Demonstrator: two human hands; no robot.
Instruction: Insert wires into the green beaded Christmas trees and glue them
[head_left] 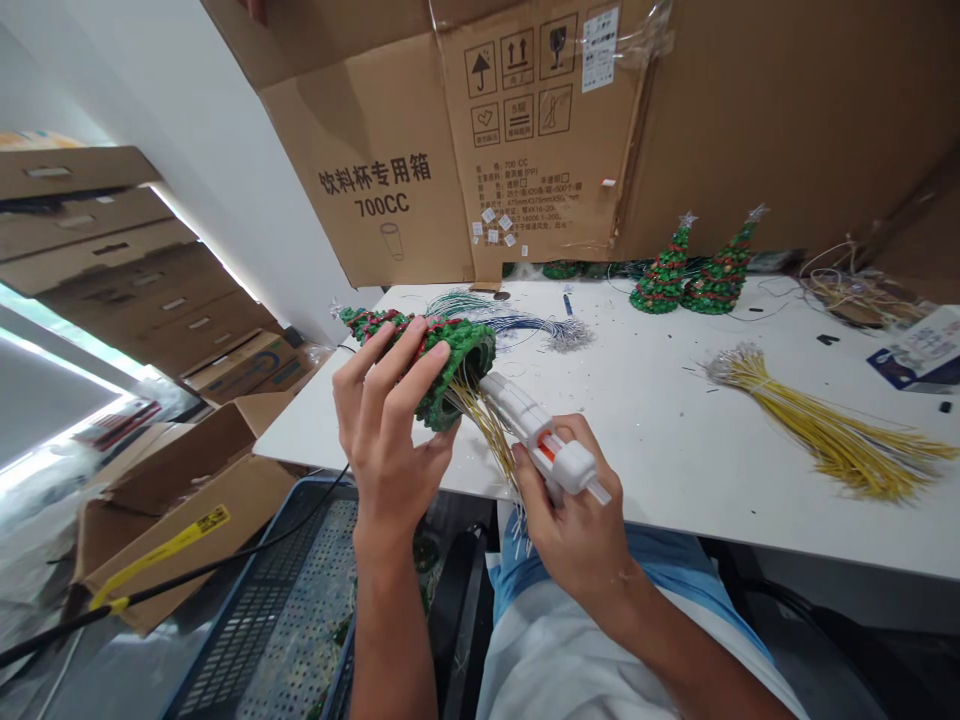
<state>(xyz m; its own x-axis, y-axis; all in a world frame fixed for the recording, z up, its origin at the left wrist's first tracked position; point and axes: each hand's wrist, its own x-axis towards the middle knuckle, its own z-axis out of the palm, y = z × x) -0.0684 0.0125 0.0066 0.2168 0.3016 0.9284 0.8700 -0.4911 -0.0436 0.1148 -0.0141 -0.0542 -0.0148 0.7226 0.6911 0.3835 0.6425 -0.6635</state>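
My left hand (pixel 394 430) is wrapped round a small green Christmas tree (pixel 474 350) with red trim, tipped on its side, its star to the left and its hollow base facing right. Yellow wires (pixel 487 428) hang out of that base. In my right hand (pixel 574 530) is a white hand tool (pixel 529 415) with an orange-red part, like a glue gun; its front end is at the opening of the base, and whether it touches the inside is hidden.
Two upright trees (pixel 660 275) stand at the back of the white table (pixel 637 400). A yellow wire bundle (pixel 825 430) lies right, blue wires (pixel 529 325) behind the held tree. Cardboard (pixel 382 120) walls the back. A blue crate (pixel 262 600) and open box (pixel 180 500) are lower left.
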